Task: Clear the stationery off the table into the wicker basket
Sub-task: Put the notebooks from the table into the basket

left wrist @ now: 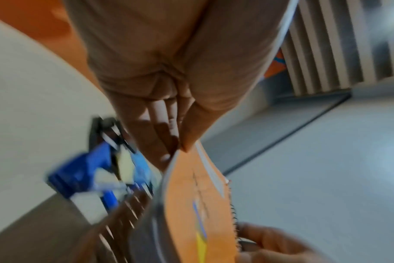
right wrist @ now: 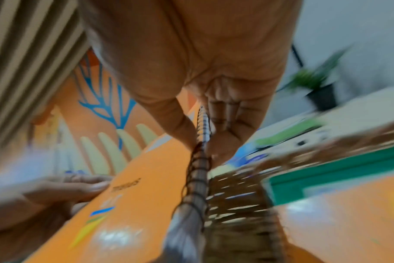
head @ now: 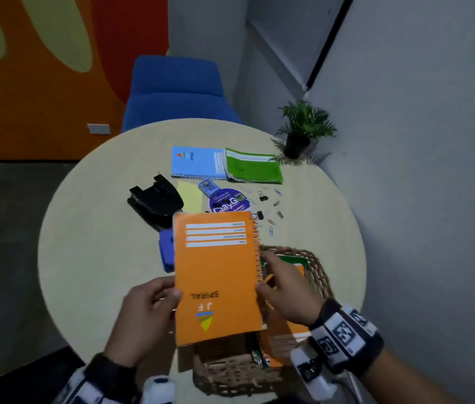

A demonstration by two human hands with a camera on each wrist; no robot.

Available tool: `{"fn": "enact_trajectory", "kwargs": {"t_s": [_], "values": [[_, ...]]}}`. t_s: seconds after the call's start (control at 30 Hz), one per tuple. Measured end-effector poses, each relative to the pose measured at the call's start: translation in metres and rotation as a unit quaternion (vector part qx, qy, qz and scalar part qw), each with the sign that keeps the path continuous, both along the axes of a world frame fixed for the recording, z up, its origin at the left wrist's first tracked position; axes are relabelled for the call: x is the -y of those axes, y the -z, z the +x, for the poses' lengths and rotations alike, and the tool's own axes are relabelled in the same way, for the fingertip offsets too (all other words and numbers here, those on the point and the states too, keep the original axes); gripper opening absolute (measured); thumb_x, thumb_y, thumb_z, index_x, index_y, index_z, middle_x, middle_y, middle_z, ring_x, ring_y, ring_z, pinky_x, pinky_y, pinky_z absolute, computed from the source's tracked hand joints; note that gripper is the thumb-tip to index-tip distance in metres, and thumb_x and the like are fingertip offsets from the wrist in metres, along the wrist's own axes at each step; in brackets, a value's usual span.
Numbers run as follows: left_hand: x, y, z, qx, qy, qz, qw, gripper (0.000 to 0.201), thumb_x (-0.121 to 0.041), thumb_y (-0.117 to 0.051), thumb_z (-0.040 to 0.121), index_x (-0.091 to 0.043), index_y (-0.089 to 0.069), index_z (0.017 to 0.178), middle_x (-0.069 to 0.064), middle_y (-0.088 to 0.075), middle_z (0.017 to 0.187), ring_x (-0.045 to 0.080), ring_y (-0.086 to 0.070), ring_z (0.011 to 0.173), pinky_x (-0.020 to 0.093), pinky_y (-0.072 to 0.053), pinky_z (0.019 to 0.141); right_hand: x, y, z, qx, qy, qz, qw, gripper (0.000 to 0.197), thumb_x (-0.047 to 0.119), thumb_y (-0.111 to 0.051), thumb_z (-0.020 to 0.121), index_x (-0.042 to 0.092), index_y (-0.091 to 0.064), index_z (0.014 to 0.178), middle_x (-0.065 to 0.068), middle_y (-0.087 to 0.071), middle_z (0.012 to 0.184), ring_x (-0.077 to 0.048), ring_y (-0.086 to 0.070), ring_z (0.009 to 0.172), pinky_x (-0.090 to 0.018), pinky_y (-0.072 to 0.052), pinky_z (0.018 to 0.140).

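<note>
You hold the orange notebook above the table, over the basket's left edge. Your left hand pinches its left edge, thumb on the cover; your right hand pinches the spiral side. The basket, near right, holds another orange notebook and something green.

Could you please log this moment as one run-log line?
both hands hold orange notebook above basket | left hand | right hand | not yet released
</note>
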State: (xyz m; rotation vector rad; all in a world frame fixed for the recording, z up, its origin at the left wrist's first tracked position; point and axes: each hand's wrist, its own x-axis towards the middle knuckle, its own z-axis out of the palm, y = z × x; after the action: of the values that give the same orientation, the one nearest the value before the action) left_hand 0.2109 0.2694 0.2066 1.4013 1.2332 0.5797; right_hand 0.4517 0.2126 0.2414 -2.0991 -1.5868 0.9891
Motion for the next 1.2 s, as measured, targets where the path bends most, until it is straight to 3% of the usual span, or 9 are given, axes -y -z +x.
{"fn": "enact_trajectory", "kwargs": {"t_s": [0.13,0.23,0.37,0.57,0.7,0.77,0.83,1.0,1.2], "values": [[0.016,0.01,0.076,-0.076,0.19,0.059,0.977,0.011,-0.018,-0.06,0.088,-0.017,-0.071,0.088,-0.007,-0.074,0.087,0.005,-0.068,0.082,0.026,-0.055,0.078,0.048,0.011,0.065,0.09,0.062,-0.076,0.991,0.035,0.017,-0.06,0.086,0.02,-0.055,0.12,0.0,-0.066,0.096,-0.014,-0.059,0.082,-0.029,-0.048,0.073],[0.024,0.025,0.116,-0.146,0.27,0.048,0.951,0.014,-0.016,-0.06,0.087,-0.007,-0.068,0.08,0.004,-0.072,0.086,0.014,-0.066,0.081,0.026,-0.051,0.074,0.065,0.033,0.088,0.122,0.083,-0.145,0.978,0.04,0.017,-0.062,0.083,0.017,-0.054,0.122,-0.006,-0.066,0.113,-0.02,-0.061,0.096,-0.025,-0.043,0.078],[0.025,0.045,0.137,-0.215,0.321,-0.005,0.922,0.015,-0.011,-0.06,0.088,-0.011,-0.058,0.073,0.007,-0.062,0.083,0.018,-0.058,0.078,0.03,-0.048,0.073,0.067,0.063,0.098,0.146,0.074,-0.182,0.97,0.055,0.015,-0.062,0.081,0.019,-0.045,0.133,-0.012,-0.064,0.122,-0.029,-0.061,0.109,-0.031,-0.047,0.091],[0.021,0.052,0.139,-0.215,0.329,-0.057,0.918,0.016,-0.014,-0.058,0.089,-0.009,-0.069,0.101,0.008,-0.069,0.105,0.022,-0.064,0.1,0.025,-0.045,0.078,0.066,0.07,0.093,0.17,0.082,-0.179,0.965,0.049,0.013,-0.057,0.081,0.02,-0.044,0.129,-0.01,-0.065,0.117,-0.028,-0.063,0.104,-0.038,-0.052,0.089],[0.028,0.052,0.133,-0.169,0.308,-0.052,0.935,0.055,-0.03,-0.063,0.075,-0.028,-0.048,0.128,0.003,-0.059,0.125,0.023,-0.055,0.119,0.035,-0.046,0.102,0.069,0.062,0.081,0.222,0.005,-0.179,0.959,0.036,0.028,-0.058,0.083,0.023,-0.05,0.118,-0.005,-0.059,0.123,-0.025,-0.06,0.107,-0.035,-0.05,0.088],[0.028,0.043,0.128,-0.155,0.305,-0.031,0.939,0.068,-0.035,-0.063,0.079,-0.031,-0.033,0.14,0.001,-0.046,0.135,0.021,-0.046,0.129,0.024,-0.034,0.105,0.064,0.048,0.079,0.219,-0.033,-0.18,0.958,0.044,0.037,-0.056,0.086,0.03,-0.048,0.129,0.0,-0.053,0.131,-0.019,-0.057,0.113,-0.034,-0.049,0.093],[0.018,0.029,0.129,-0.144,0.307,-0.024,0.94,0.064,-0.03,-0.062,0.088,-0.021,-0.031,0.144,0.002,-0.042,0.137,0.017,-0.046,0.128,0.016,-0.035,0.094,0.05,0.029,0.088,0.193,-0.045,-0.165,0.966,0.052,0.044,-0.056,0.087,0.032,-0.044,0.136,0.004,-0.055,0.133,-0.012,-0.058,0.111,-0.03,-0.048,0.094],[-0.057,-0.008,0.155,0.03,0.171,-0.119,0.978,0.029,-0.025,-0.062,0.089,-0.024,-0.055,0.118,0.001,-0.059,0.117,0.02,-0.065,0.101,0.025,-0.056,0.075,-0.032,-0.007,0.139,0.114,-0.038,-0.107,0.987,0.049,0.043,-0.064,0.084,0.026,-0.055,0.129,0.001,-0.065,0.118,-0.012,-0.063,0.093,-0.028,-0.051,0.087],[-0.177,0.009,0.234,0.143,-0.092,-0.232,0.958,0.018,-0.015,-0.06,0.09,-0.009,-0.062,0.107,0.009,-0.062,0.103,0.02,-0.059,0.09,0.037,-0.052,0.083,-0.165,0.041,0.206,-0.025,0.081,-0.073,0.994,0.053,0.032,-0.069,0.083,0.009,-0.055,0.129,-0.007,-0.063,0.114,-0.021,-0.061,0.101,-0.036,-0.053,0.085]]}}
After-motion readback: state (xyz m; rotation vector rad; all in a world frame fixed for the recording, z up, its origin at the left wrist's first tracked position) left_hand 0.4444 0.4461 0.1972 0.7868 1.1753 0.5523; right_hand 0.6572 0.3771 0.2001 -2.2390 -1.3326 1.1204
